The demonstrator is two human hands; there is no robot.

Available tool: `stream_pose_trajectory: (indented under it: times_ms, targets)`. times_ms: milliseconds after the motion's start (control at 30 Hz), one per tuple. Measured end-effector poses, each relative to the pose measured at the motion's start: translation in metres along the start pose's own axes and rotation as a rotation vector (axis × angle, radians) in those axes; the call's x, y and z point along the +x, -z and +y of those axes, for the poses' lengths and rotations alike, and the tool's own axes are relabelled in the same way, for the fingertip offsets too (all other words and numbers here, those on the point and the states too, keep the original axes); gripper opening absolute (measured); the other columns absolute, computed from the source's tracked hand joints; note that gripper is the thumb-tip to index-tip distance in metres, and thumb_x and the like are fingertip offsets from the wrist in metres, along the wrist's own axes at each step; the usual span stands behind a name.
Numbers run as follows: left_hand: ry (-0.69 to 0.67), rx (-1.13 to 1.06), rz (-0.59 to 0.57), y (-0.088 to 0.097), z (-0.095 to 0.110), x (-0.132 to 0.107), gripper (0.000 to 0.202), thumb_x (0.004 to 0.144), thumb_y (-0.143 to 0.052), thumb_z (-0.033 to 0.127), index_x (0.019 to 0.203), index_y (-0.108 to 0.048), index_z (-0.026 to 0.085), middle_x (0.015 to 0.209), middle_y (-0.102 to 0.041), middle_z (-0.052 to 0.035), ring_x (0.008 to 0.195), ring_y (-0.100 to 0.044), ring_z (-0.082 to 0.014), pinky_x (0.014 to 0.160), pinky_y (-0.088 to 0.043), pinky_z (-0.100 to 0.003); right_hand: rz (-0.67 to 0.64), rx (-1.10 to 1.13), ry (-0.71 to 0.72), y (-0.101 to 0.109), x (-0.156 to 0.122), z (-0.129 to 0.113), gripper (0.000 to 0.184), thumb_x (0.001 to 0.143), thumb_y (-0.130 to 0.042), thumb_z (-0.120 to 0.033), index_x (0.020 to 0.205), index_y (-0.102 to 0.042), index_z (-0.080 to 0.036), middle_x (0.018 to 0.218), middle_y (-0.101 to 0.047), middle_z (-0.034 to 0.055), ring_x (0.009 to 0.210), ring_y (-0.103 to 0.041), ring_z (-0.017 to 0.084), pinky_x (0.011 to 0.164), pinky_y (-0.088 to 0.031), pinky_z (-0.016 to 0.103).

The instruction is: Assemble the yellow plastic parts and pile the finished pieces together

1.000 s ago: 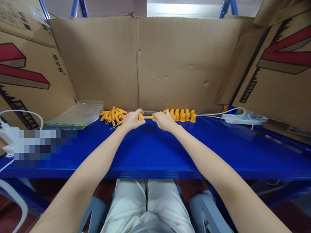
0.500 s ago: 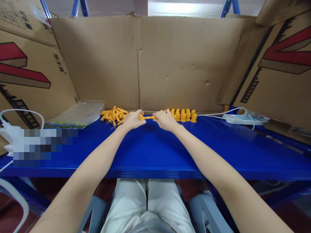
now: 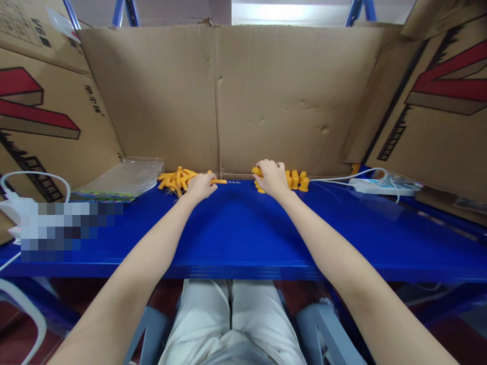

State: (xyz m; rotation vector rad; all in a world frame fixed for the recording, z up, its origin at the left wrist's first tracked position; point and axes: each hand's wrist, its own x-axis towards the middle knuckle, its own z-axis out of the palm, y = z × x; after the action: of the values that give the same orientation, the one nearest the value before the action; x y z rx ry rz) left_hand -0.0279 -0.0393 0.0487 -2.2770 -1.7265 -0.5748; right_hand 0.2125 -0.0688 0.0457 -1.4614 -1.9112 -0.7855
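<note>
My left hand (image 3: 201, 187) is closed around an orange piece with a twisted, screw-like rod (image 3: 219, 181) that sticks out to the right. Just left of that hand lies a pile of orange branching pieces (image 3: 178, 176), with small dark metal chains or rings (image 3: 177, 192) at its front. My right hand (image 3: 273, 177) is bent over the left end of a group of upright orange knobbed pieces (image 3: 303, 182). Its thumb and fingers close on one orange piece (image 3: 257, 171), mostly covered by the hand.
Cardboard (image 3: 297, 91) walls in the back and sides of the blue table (image 3: 243, 228). Clear plastic bags (image 3: 122, 177) lie at the left. A white power strip (image 3: 380, 187) with cables is at the right. A small white squiggle (image 3: 233, 182) shows near the back edge.
The hands have come apart. My left hand moved slightly left, keeping the twisted rod; my right hand let go of the rod's other end and moved right onto the knobbed pieces.
</note>
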Motion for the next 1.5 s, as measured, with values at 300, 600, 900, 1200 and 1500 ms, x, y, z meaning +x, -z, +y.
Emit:
stream_pose_trajectory:
  times_ms: [300,600,900,1200,1500]
  targets:
    - [0.249,-0.044,0.163,-0.002,-0.048,0.005,0.044,0.081,-0.052,0.025,0.124,-0.061,0.023,0.117,-0.064,-0.0106,0.111,-0.056,-0.0287,0.092,-0.042,-0.038,-0.305,-0.071,-0.516,0.006,0.004,0.037,0.028,0.087,-0.048,-0.032,0.102,-0.065,-0.014,0.105,-0.068,0.0154,0.101,-0.060,0.029,0.085,-0.037,0.041]
    - [0.375,-0.062,0.102,-0.015,-0.061,0.000,0.052,0.079,-0.056,0.026,0.130,-0.053,0.021,0.131,-0.055,-0.0169,0.127,-0.044,-0.0340,0.101,-0.034,-0.050,-0.511,-0.076,-0.681,-0.009,-0.010,0.057,0.038,0.085,-0.053,-0.030,0.117,-0.062,-0.012,0.120,-0.063,0.0182,0.116,-0.055,0.031,0.095,-0.037,0.043]
    - [0.388,-0.094,0.134,-0.029,-0.073,0.001,0.059,0.079,-0.059,0.039,0.135,-0.049,0.023,0.147,-0.033,-0.0191,0.133,-0.035,-0.0376,0.107,-0.030,-0.050,-0.598,0.156,-0.617,-0.036,-0.027,0.079,0.055,0.082,-0.063,-0.030,0.130,-0.052,-0.004,0.116,-0.062,0.0223,0.108,-0.059,0.027,0.083,-0.041,0.031]
    - [0.440,-0.199,0.025,-0.037,-0.079,0.004,0.067,0.082,-0.051,0.043,0.145,-0.035,0.029,0.149,-0.031,-0.0178,0.140,-0.027,-0.0347,0.108,-0.028,-0.055,-0.558,0.181,-0.570,-0.046,-0.033,0.088,0.038,0.082,-0.063,-0.033,0.113,-0.064,-0.011,0.107,-0.066,0.0166,0.100,-0.063,0.028,0.084,-0.045,0.033]
    - [0.521,-0.186,0.242,-0.032,-0.071,-0.002,0.047,0.089,-0.042,0.035,0.136,-0.049,0.028,0.160,-0.010,-0.0143,0.143,-0.017,-0.0391,0.104,-0.023,-0.066,-0.616,0.133,-0.656,-0.041,-0.027,0.081,0.062,0.080,-0.063,-0.034,0.135,-0.049,-0.009,0.118,-0.062,0.0203,0.112,-0.058,0.032,0.088,-0.044,0.038]
